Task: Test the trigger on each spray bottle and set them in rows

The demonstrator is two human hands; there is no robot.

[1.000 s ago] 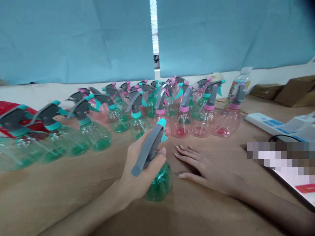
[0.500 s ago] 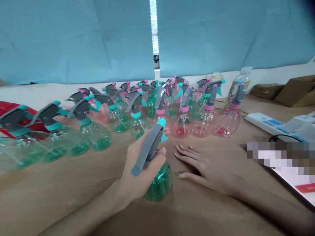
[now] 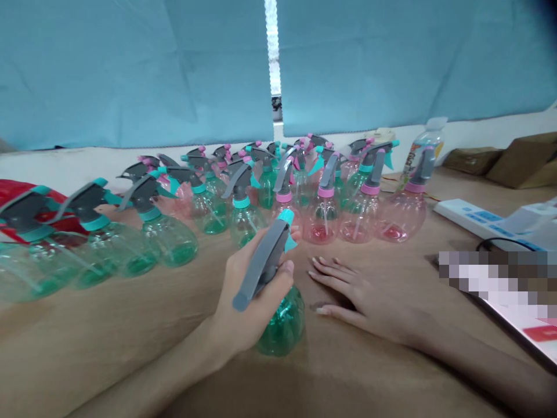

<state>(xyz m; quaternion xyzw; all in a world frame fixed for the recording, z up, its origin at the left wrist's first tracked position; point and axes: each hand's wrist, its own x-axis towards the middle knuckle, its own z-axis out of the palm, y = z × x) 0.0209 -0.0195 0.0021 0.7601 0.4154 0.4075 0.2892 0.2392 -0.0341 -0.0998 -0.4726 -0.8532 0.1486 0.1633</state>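
Observation:
My left hand (image 3: 246, 302) is wrapped round the neck of a green spray bottle (image 3: 282, 322) with a grey trigger and teal nozzle, which stands on the brown table (image 3: 130, 337) in front of me. My right hand (image 3: 363, 296) lies flat on the table just right of that bottle, fingers stretched out and holding nothing. Behind both hands stand several more spray bottles, green ones (image 3: 167, 232) to the left and pink ones (image 3: 402, 212) to the right.
A white power strip (image 3: 467, 216) lies at the right, with a black cable and a blurred flat object near it. A clear drink bottle (image 3: 421, 150) stands behind the pink bottles. Cardboard boxes (image 3: 517, 159) sit at far right; a red bag (image 3: 17, 194) at far left.

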